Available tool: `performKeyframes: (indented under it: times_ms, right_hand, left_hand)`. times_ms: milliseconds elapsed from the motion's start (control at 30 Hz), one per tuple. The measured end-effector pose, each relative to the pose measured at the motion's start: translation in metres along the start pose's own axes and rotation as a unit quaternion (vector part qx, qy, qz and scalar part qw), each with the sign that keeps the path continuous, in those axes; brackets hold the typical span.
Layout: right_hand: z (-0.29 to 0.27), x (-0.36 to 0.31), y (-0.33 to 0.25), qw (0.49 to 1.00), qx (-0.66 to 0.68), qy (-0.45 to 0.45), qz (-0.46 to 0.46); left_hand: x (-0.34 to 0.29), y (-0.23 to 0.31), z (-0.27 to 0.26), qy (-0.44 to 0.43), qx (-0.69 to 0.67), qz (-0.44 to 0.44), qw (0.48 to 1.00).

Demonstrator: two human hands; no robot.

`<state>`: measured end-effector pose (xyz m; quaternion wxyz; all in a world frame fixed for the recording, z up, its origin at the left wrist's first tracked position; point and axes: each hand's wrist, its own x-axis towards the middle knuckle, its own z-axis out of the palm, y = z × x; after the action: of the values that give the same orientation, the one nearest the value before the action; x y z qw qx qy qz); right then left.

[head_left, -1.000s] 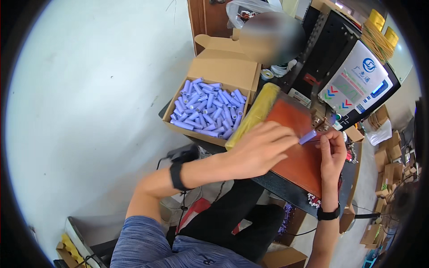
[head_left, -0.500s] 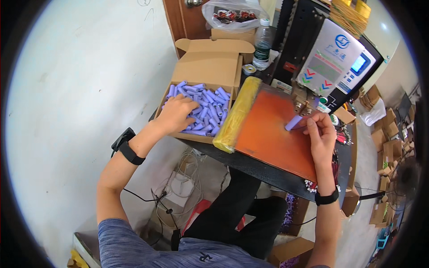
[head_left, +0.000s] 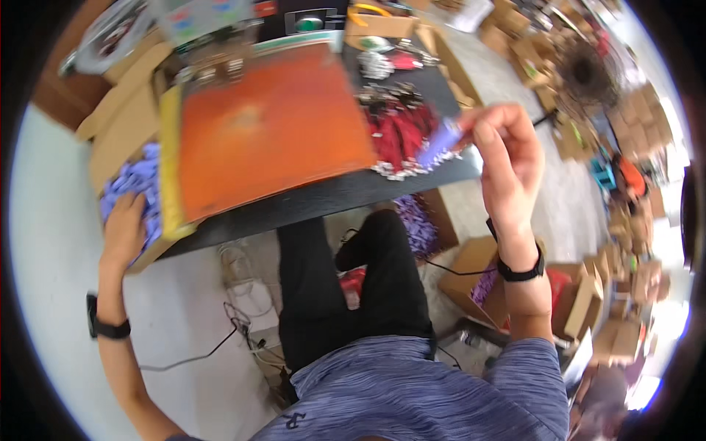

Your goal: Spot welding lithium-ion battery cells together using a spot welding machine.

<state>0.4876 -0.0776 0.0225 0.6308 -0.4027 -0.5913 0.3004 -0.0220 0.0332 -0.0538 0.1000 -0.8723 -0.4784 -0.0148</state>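
Between the thumb and fingers of my right hand point(head_left: 507, 162) is a purple cylindrical battery cell point(head_left: 441, 141), tilted and blurred by motion. It hangs in front of a pile of red leads with white connectors point(head_left: 397, 132) at the table's right end. My left hand point(head_left: 126, 228) rests with fingers stretched out on many loose purple battery cells point(head_left: 140, 180). These cells fill an open cardboard box point(head_left: 125, 136) at the left. Its fingertips are partly lost among the cells.
An orange mat point(head_left: 272, 125) covers the middle of the dark table point(head_left: 250, 224), with a yellow wrapped bundle point(head_left: 170, 162) along its left side. A machine point(head_left: 220, 59) stands behind. Boxes of purple pieces point(head_left: 423, 228) sit on the floor below; a fan point(head_left: 585, 77) stands at right.
The view has swung to the right. My right hand has carried the battery cell from the machine's tips over the mat to the red leads. My left hand stays at the cell box.
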Motion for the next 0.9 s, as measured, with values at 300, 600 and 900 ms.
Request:
performKeyframes:
  times_ms: [300, 600, 900]
  right_hand:
    - [-0.124, -0.139, 0.001, 0.856, -0.483, 0.092, 0.159]
    - [-0.114, -0.204, -0.136, 0.755, -0.399, 0.432, -0.29]
    - [-0.133, -0.2, -0.033, 0.863, -0.349, 0.348, -0.111]
  left_hand:
    - [0.021, 0.019, 0.009, -0.063, -0.017, -0.062, 0.996]
    - [0.021, -0.014, 0.01, -0.092, -0.06, -0.086, 0.99]
    - [0.024, 0.01, -0.001, -0.09, -0.035, -0.096, 0.991]
